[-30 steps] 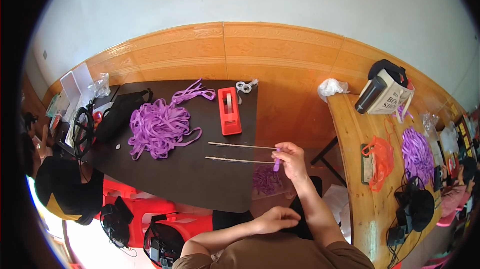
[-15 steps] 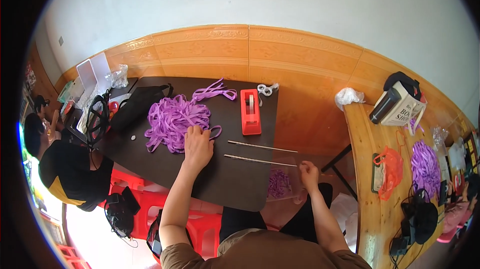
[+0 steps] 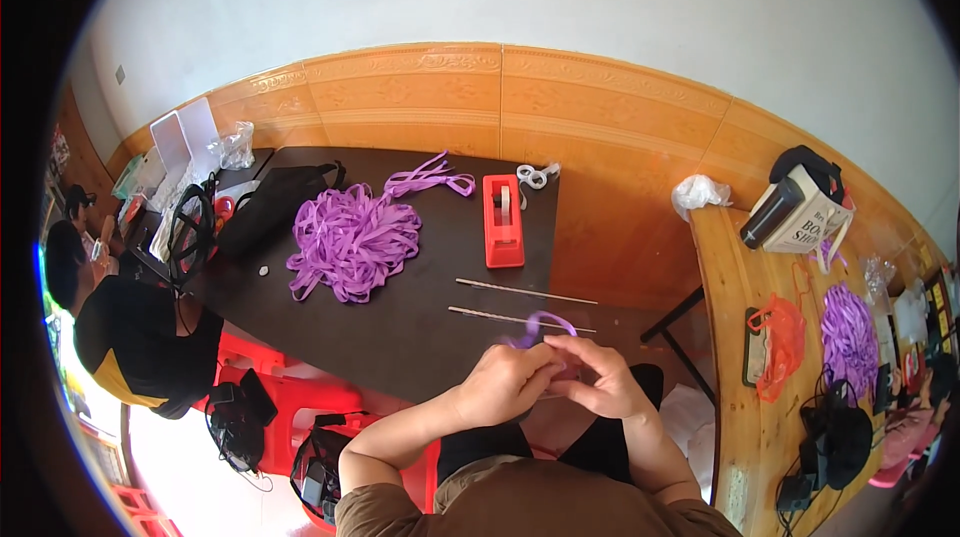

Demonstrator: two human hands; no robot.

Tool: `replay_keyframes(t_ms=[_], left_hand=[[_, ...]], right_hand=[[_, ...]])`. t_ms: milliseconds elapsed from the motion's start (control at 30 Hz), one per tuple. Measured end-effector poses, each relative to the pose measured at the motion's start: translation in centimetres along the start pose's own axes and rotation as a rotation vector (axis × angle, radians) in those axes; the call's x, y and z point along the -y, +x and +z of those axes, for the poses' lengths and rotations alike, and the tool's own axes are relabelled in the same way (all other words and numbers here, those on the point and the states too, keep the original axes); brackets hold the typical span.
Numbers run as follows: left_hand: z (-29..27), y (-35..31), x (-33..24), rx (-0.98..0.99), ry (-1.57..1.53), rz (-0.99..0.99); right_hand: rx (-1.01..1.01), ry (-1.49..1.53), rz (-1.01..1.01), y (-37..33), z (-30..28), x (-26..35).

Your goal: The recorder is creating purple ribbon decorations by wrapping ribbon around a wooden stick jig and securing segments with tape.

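Both hands meet in front of my body, over the right end of the dark table [image 3: 340, 332]. My left hand [image 3: 508, 380] is closed on a purple ribbon strip [image 3: 548, 317], which loops up blurred above the fingers. My right hand [image 3: 604, 379] pinches the same strip at its lower part; the exact grip is partly hidden by the fingers. Just beyond the hands lie two thin sticks, a far stick [image 3: 525, 291] and a near stick [image 3: 490, 315], both jutting past the table's right edge. A heap of purple ribbon [image 3: 355, 242] rests on the table to the left.
Behind the sticks stand a red tape dispenser [image 3: 503, 237] and white-handled scissors [image 3: 537, 177]. A smaller ribbon bundle [image 3: 430, 180] and a black bag [image 3: 275, 207] lie at the back. On the right, a wooden table [image 3: 735, 337] carries an orange plastic bag [image 3: 780, 342] and more ribbon [image 3: 850, 337].
My left hand has left the heap and moved right and nearer, bringing a ribbon strip. The right hand has shifted left and nearer from the stick ends to meet it.
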State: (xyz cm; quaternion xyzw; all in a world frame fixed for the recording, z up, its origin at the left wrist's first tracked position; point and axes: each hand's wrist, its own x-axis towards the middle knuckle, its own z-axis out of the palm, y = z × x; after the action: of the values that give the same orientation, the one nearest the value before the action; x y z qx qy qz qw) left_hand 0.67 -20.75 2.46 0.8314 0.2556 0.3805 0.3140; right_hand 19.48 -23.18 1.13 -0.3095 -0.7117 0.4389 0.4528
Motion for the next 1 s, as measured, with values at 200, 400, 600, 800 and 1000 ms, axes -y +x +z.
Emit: replay_keyframes(t_ms=[200, 400, 600, 800, 1000], left_hand=[[-1.4, 0.8, -0.4, 0.268, -0.555, -0.448], [-1.7, 2.3, -0.7, 0.378, -0.818, -0.593], [-2.8, 1.0, 0.7, 0.347, -0.935, -0.594], [-0.8, 2.1, 1.2, 0.282, -0.995, -0.569], [2.0, 3.1, 0.5, 0.315, -0.921, -0.670]], right_hand=[[-0.224, 0.323, 0.081, -1.7, -2.4, 0.2], [-0.722, 0.061, -0.202, -0.9, -3.9, 0.4], [-1.123, 0.028, -0.091, -4.2, -9.9, -3.8], [-0.925, -0.772, 0.133, -7.4, -10.5, -9.2], [-0.123, 0.154, 0.067, -2.8, -2.3, 0.3]])
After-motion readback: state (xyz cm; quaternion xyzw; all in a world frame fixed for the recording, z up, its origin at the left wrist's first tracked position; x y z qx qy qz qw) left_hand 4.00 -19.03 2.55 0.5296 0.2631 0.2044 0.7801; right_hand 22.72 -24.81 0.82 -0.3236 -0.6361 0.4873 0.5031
